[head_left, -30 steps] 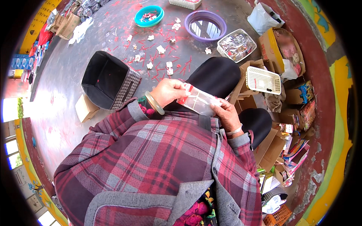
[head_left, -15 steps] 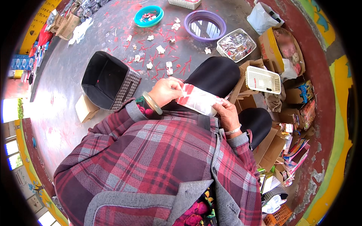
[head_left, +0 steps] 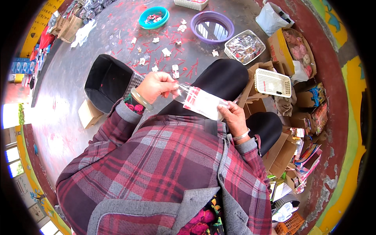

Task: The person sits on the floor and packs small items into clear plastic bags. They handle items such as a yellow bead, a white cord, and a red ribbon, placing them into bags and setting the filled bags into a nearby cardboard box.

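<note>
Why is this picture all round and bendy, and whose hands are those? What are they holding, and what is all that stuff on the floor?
The picture comes from a small camera worn on a person's head, looking down. Its lens sees very wide, so straight edges bend near the rim. There is no machine here, only a person in a red plaid jacket sitting over a grey floor.

The left hand pinches one end of a clear plastic packet with a white and red card inside. The right hand holds the other end.

On the floor lie red scraps and small white pieces. Farther off are a teal bowl, a purple basin, a tray of shiny wrapped bits and a white basket. A black box stands by the left arm.
</note>
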Available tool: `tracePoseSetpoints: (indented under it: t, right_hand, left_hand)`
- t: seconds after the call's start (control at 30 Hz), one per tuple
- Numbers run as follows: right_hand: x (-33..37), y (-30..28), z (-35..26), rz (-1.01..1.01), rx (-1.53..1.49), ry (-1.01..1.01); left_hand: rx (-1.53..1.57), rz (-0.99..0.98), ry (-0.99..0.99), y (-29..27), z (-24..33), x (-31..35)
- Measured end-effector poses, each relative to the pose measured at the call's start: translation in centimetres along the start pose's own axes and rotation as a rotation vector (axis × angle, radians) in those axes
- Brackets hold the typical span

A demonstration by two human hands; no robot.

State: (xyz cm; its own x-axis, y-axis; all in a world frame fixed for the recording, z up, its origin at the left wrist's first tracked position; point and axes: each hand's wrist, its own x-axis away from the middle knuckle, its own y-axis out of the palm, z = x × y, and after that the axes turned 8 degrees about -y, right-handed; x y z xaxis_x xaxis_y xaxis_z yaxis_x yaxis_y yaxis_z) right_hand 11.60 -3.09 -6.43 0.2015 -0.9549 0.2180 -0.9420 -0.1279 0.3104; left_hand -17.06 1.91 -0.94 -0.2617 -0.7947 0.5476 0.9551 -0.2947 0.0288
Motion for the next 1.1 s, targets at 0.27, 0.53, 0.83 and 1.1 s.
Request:
tracePoseSetpoints:
  t: [0.27,0.53,0.83,1.1]
  right_hand:
    - [-0.3,-0.1,0.4,0.008,0.083,0.011]
    - [-0.8,0.8,-0.6,0.023,0.127,-0.015]
    - [0.8,-4.5,-3.2,0.344,0.188,-0.063]
    - [3.8,-2.9,-10.1,0.123,0.092,-0.339]
  left_hand:
    - [0.199,0.087,0.066,-2.0,2.0,1.0]
    - [0.318,-0.051,0.042,2.7,3.7,-0.1]
    - [0.155,-0.314,0.052,7.2,6.1,-1.1]
    - [-0.085,-0.531,-0.036,10.8,8.6,-0.8]
